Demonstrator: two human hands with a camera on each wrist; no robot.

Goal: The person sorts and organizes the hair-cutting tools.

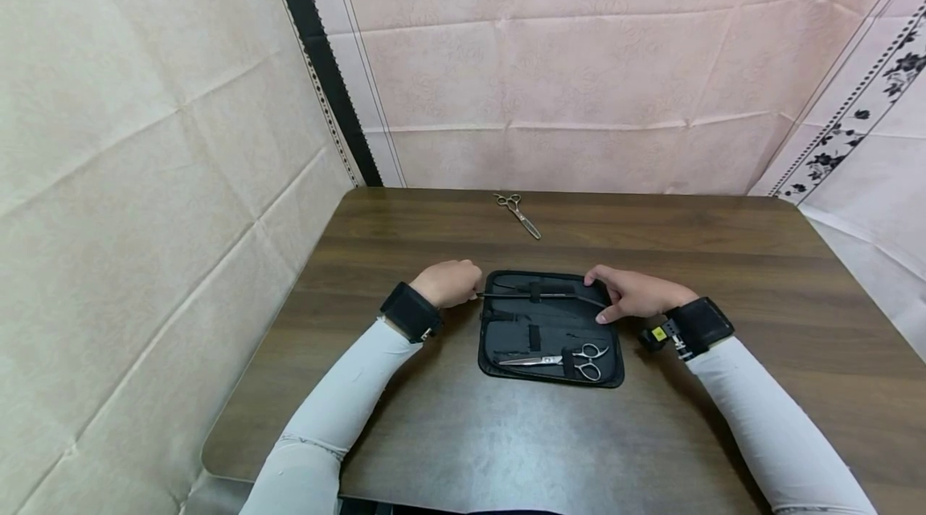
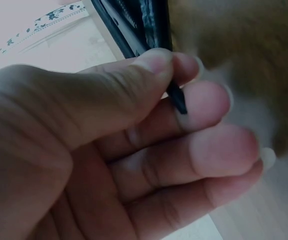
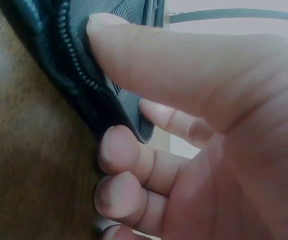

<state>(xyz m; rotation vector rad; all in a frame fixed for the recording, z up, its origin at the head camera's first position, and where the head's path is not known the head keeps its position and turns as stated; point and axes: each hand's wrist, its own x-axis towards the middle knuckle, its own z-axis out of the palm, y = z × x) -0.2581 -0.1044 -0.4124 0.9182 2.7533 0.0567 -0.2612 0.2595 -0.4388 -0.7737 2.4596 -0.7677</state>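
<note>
A black zip case (image 1: 510,338) lies spread on the wooden table, with silver scissors (image 1: 550,360) held under a strap in its near part. My left hand (image 1: 450,284) is at the case's left edge, pinching the narrow end of a slim black tool (image 2: 178,100) between thumb and fingers. In the head view this tool (image 1: 506,296) stretches across the case's far part toward the right; its kind is unclear. At the right edge, my right hand (image 1: 640,293) grips the case, thumb on the inside and fingers along the zipped rim (image 3: 96,90).
A second pair of silver scissors (image 1: 518,214) lies on the table (image 1: 687,234) beyond the case. Pale cloth (image 1: 579,73) hangs behind the table, and more cloth (image 1: 145,177) hangs along its left side.
</note>
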